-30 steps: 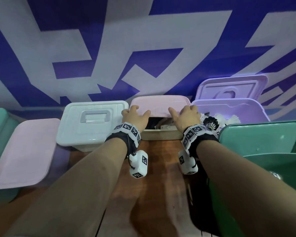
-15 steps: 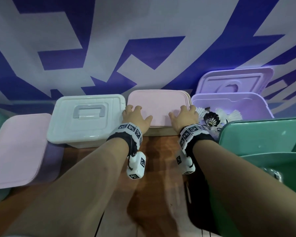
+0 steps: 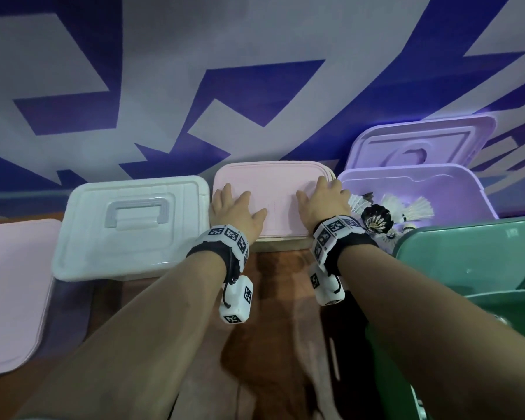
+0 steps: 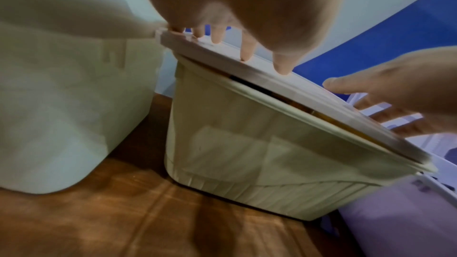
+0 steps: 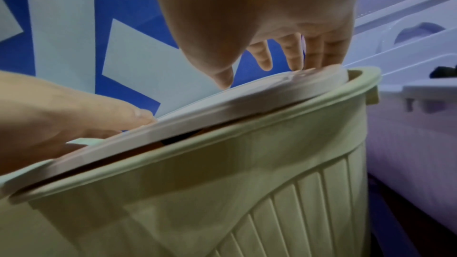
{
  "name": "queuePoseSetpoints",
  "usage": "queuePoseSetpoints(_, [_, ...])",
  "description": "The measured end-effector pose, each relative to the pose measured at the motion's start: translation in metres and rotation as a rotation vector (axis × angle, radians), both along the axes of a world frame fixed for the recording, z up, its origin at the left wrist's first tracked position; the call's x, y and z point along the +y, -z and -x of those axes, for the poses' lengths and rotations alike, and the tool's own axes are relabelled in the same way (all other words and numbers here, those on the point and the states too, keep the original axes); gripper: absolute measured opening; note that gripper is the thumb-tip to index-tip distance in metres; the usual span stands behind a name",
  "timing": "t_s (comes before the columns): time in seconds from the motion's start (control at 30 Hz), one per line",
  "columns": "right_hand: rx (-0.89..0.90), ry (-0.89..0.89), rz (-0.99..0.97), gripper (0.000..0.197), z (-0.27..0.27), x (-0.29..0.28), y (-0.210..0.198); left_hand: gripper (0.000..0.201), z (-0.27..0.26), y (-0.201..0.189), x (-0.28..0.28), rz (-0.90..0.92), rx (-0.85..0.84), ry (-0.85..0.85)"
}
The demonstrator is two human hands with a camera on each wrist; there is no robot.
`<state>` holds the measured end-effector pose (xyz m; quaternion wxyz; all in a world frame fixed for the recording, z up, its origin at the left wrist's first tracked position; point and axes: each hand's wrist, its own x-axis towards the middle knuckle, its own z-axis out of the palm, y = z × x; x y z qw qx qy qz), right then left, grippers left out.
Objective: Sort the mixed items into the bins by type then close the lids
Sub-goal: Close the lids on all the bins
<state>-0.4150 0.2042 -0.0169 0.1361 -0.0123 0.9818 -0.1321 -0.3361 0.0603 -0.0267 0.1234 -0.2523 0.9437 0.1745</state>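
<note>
A pink lid (image 3: 275,192) lies on the cream bin (image 3: 281,244) in the middle of the row. My left hand (image 3: 232,207) presses flat on the lid's left side and my right hand (image 3: 325,198) presses flat on its right side, fingers straight. In the left wrist view the left fingertips (image 4: 247,54) rest on the pink lid (image 4: 284,87), and a thin dark gap shows between it and the cream bin (image 4: 247,159). The right wrist view shows the same gap under the pink lid (image 5: 197,120) above the cream bin (image 5: 222,192).
A white bin (image 3: 131,225) with a handled lid stands shut to the left. On the right an open purple bin (image 3: 422,189) holds shuttlecocks (image 3: 376,219), its lid (image 3: 419,144) leaning on the wall. A pink lid (image 3: 12,292) lies far left, a green bin (image 3: 473,259) near right.
The pink lid came forward and down over the cream bin's opening, hiding the items inside. Both hands moved from its front edge to lie flat on its top.
</note>
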Motion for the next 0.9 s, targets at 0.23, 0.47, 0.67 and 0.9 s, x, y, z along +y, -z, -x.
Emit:
queuePoseSetpoints(0.23, [0.052, 0.018, 0.064, 0.054, 0.007, 0.013, 0.002, 0.058, 0.0, -0.007, -0.003, -0.012, 0.065, -0.081])
queuePoseSetpoints(0.47, [-0.011, -0.005, 0.068, 0.057, 0.004, 0.02, 0.008, 0.069, -0.002, -0.004, 0.002, -0.01, -0.015, -0.03])
queuePoseSetpoints(0.67, [-0.065, -0.087, 0.057, 0.072, 0.004, 0.024, 0.017, 0.077, 0.001, 0.002, 0.005, -0.005, -0.003, 0.004])
queuePoseSetpoints(0.9, [-0.065, -0.131, -0.047, 0.076, 0.004, 0.022, 0.022, 0.085, 0.004, 0.006, 0.008, 0.085, -0.136, 0.067])
